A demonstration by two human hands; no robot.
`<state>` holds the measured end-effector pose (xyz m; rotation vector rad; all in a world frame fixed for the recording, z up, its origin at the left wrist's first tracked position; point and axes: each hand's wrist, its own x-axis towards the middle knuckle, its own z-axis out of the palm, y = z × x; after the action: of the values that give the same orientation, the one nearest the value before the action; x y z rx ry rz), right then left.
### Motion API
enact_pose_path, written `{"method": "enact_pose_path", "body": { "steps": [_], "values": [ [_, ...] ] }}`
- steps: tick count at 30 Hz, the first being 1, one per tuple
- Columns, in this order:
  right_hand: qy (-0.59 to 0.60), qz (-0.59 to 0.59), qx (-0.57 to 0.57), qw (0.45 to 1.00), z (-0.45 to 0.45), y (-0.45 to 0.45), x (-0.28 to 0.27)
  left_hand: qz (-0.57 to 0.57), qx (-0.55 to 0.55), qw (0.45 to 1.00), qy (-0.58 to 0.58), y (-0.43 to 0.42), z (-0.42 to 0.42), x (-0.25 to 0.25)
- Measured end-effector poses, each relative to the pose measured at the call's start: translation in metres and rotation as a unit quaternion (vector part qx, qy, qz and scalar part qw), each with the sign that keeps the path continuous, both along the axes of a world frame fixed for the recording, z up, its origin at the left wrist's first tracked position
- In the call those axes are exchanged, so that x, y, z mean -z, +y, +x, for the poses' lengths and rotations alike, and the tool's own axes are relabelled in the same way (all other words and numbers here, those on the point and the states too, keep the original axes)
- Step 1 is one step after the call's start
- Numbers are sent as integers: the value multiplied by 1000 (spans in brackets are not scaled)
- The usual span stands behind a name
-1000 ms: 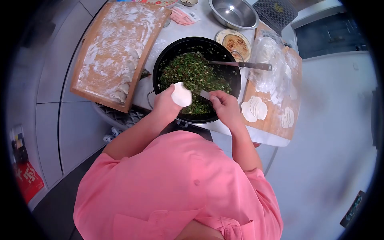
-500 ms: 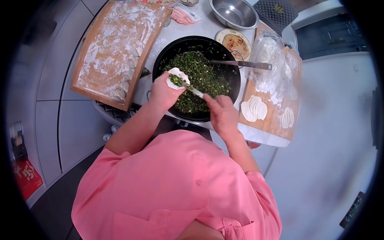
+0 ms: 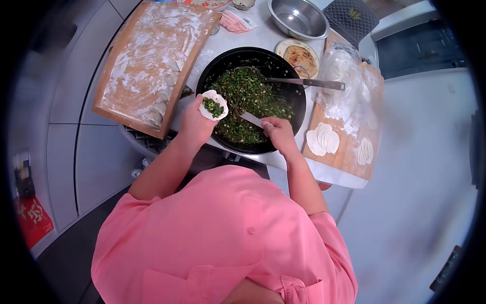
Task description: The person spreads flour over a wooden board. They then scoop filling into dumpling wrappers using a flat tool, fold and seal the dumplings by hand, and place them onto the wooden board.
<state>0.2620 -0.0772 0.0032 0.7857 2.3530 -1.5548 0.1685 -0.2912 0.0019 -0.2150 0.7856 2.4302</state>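
Here's the round dough wrapper (image 3: 224, 101), lying open with a clump of green filling (image 3: 213, 107) in its middle, and it's up over the left rim of the big black pan (image 3: 291, 95). The left hand (image 3: 197, 123) has it, half-open and cupped, thumb at the wrapper's edge! Across to the right hand (image 3: 279, 134): fingers closed around the end of a flat spreader (image 3: 251, 119), its tip down at the chopped green mixture (image 3: 243, 88) that's heaped in the pan. The pan itself sits at the near edge of the white table (image 3: 258, 40), and a long-handled utensil (image 3: 324, 84) leans out over its right rim.

Now to the table's right edge, where a wooden board (image 3: 349, 148) carries a fanned stack of wrappers (image 3: 322, 139) by its near left corner, a smaller stack (image 3: 365, 152) by the right edge, and a clear plastic bag (image 3: 340, 76) farther back. Over at the table's left edge, a floury board (image 3: 136, 76) has folded dumplings (image 3: 161, 107) lined along its right side. Beyond the pan, toward the far edge: a browned flatbread (image 3: 299, 60) on a plate (image 3: 279, 46), a steel bowl (image 3: 298, 19) just behind, and a pink-and-white packet (image 3: 236, 21) to the left.
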Motion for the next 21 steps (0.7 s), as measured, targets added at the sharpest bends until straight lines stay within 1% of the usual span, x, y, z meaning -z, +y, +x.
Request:
{"method": "enact_pose_path", "body": {
  "steps": [2, 4, 5, 6, 7, 8, 9, 10, 11, 12, 13, 14, 16, 17, 19, 21],
  "values": [
    [18, -100, 27, 994, 1, 3, -3, -34, -2, 999, -8, -3, 1, 1],
    [41, -107, 42, 993, 3, 4, -7, -51, -5, 999, -15, -1, 7, -18],
    [65, -113, 58, 990, 4, 3, -11, -317, 81, 933, 152, 1, 13, -35],
    [65, -113, 57, 990, 4, 2, -16, -548, 160, 764, 303, 3, 16, -47],
    [72, -103, 45, 991, 5, 0, -24, -383, 106, 896, 200, 6, 14, -18],
    [79, -93, 34, 992, 7, -1, -30, -200, 39, 975, 83, 9, 13, 11],
    [79, -93, 34, 992, 8, -4, -34, -91, 48, 994, 41, 15, 14, 11],
    [160, 15, 1, 987, 10, -11, -36, -54, 56, 996, 35, 20, 14, 10],
    [238, 123, -31, 963, 12, -16, -39, -17, 65, 997, 29, 25, 14, 7],
    [238, 124, -30, 963, 13, -20, -43, 19, 75, 997, 22, 29, 14, 4],
    [253, 229, -79, 937, 13, -23, -49, 19, 79, 996, 22, 33, 13, -3],
    [263, 330, -127, 898, 15, -26, -51, 24, 81, 996, 19, 34, 12, -7],
    [267, 347, -135, 889, 19, -31, -48, 33, 83, 996, 15, 35, 10, -16],
    [276, 362, -154, 877, 20, -33, -47, -25, 96, 994, 46, 34, 8, -17],
    [281, 387, -184, 859, 22, -36, -44, -83, 107, 988, 78, 32, 4, -14],
    [281, 391, -196, 854, 23, -35, -49, -68, 101, 990, 76, 30, 1, -6]
  ]
}}
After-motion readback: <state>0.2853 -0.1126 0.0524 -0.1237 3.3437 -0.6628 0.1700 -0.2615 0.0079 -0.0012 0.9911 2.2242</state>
